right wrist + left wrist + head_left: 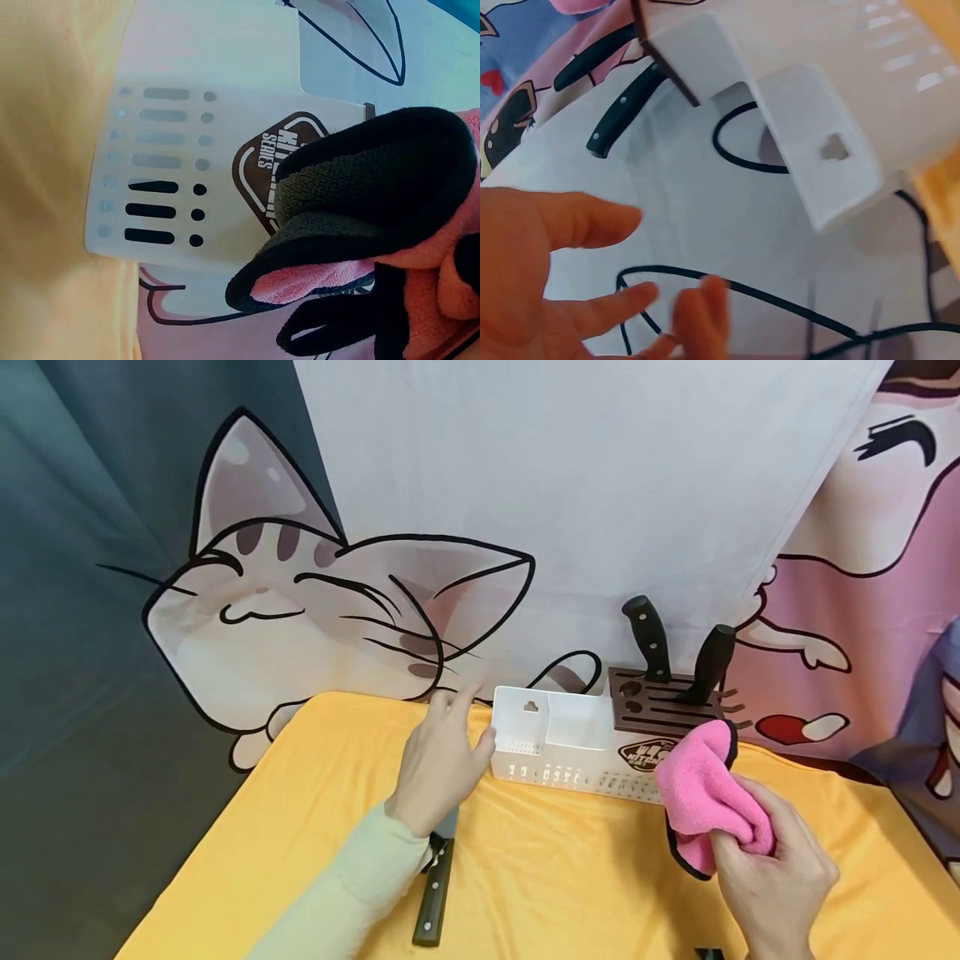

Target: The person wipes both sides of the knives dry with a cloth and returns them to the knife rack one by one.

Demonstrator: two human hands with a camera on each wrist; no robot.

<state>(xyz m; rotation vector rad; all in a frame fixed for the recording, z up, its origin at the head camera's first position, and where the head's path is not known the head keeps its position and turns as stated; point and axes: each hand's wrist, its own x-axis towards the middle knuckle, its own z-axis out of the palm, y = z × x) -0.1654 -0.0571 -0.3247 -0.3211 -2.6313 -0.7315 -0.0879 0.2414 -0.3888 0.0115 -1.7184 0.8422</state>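
Observation:
My right hand grips a folded pink cloth with black edging, in front of the right end of a white knife rack. In the right wrist view the cloth shows a dark grey side and overlaps the rack's printed logo. My left hand hovers by the rack's left end with its fingers spread, holding nothing; the left wrist view shows a gap between its fingers and the rack. Beneath the left wrist lies a knife with a black riveted handle, its blade mostly hidden.
Two black-handled knives, one upright and one leaning, stand in the rack's brown slotted top. A small dark object shows at the bottom edge. Behind the yellow-covered table hangs a cartoon-print curtain.

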